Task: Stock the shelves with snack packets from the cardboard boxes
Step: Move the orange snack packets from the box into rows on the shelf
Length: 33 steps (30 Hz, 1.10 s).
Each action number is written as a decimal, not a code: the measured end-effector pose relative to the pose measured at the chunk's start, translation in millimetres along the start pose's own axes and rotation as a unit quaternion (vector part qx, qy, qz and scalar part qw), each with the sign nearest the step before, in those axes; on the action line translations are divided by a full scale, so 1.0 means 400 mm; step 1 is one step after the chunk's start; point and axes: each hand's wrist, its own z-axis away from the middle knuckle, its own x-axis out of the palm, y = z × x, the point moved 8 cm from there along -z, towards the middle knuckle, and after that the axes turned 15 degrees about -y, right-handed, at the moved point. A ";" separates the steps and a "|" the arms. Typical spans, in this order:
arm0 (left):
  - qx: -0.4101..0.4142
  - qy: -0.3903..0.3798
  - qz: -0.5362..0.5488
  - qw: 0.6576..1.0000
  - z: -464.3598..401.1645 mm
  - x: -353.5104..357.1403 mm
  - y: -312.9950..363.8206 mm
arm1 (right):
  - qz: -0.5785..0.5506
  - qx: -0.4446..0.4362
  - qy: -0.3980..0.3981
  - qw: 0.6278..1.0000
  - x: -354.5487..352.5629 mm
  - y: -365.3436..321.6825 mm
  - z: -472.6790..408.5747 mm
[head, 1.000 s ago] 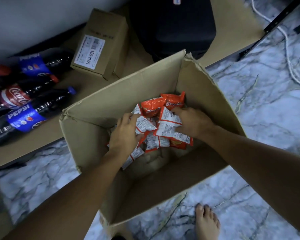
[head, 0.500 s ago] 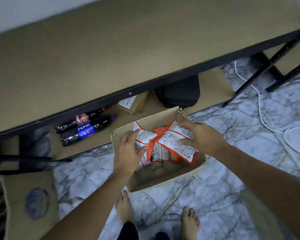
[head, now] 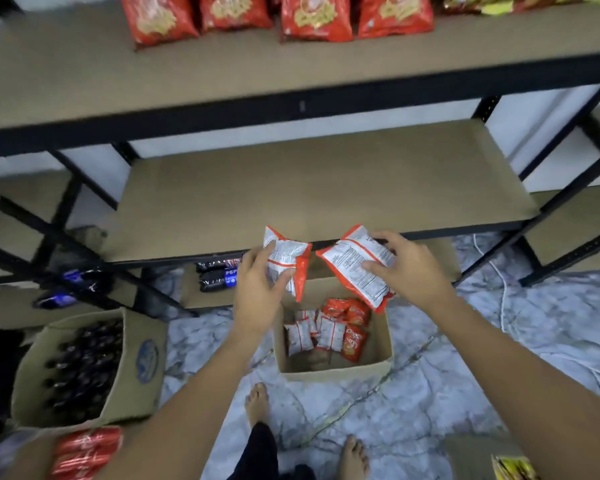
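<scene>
My left hand (head: pixel 258 289) grips an orange-and-white snack packet (head: pixel 286 259), and my right hand (head: pixel 407 268) grips another snack packet (head: pixel 355 261) of the same kind. Both packets hang above the open cardboard box (head: pixel 333 372) on the floor, level with the front edge of the middle shelf (head: pixel 312 188). Several more orange and white packets (head: pixel 329 330) lie inside the box. The shelf above (head: pixel 187 81) carries large red snack bags (head: pixel 312 15) along its back.
A second carton (head: pixel 84 365) full of dark bottles stands on the floor at the left, with red packets (head: pixel 85 452) below it. Cola bottles (head: pixel 219 275) lie on the bottom shelf. A white cable (head: pixel 503 296) runs over the marble floor on the right. My bare feet (head: pixel 257 403) stand before the box.
Both hands have lifted out of the box, each with a packet, up to the middle shelf's front edge. The view has risen, and the upper shelves show.
</scene>
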 end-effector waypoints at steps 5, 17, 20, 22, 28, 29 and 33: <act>0.041 0.061 -0.010 0.997 0.045 -0.208 0.133 | -0.012 -0.064 0.023 0.998 -0.113 -0.219 0.047; 0.099 0.181 -0.081 0.975 0.041 -0.614 0.377 | 0.026 -0.194 0.088 0.977 -0.349 -0.628 0.045; 0.094 0.186 -0.120 0.971 -0.004 -0.675 0.392 | 0.030 -0.210 0.108 0.971 -0.397 -0.682 0.020; 0.087 0.185 -0.156 0.966 -0.037 -0.708 0.402 | 0.034 -0.207 0.119 0.970 -0.420 -0.708 -0.005; 0.067 0.147 -0.270 0.949 -0.161 -0.784 0.409 | 0.093 -0.156 0.156 0.971 -0.446 -0.774 -0.103; 0.062 0.135 -0.289 0.946 -0.186 -0.794 0.404 | 0.098 -0.144 0.161 0.971 -0.443 -0.785 -0.124; 0.062 0.088 -0.336 0.936 -0.278 -0.823 0.382 | 0.111 -0.101 0.165 0.975 -0.412 -0.827 -0.210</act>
